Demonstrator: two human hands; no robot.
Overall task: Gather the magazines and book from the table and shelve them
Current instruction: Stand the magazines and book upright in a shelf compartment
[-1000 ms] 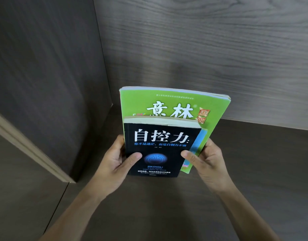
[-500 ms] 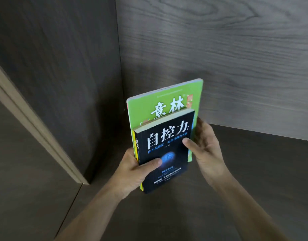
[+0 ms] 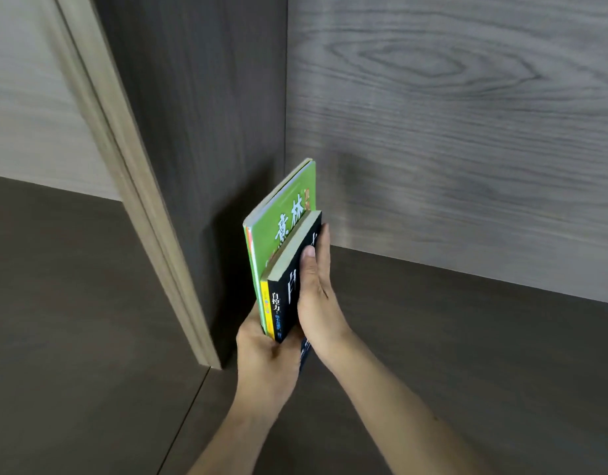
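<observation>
Black book (image 3: 293,303) and green magazine (image 3: 285,214) upright in dark wood shelf bay (image 3: 467,337), near side panel (image 3: 206,132), left hand (image 3: 265,354) gripping their lower corner, right hand (image 3: 318,296) flat, fingers straight, pressed on book cover, grey woodgrain back panel (image 3: 450,149), pale edge trim (image 3: 138,214).

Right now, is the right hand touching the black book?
Touching. The head view shows the right hand pressed flat against the black book's front cover, with no gap between them.
</observation>
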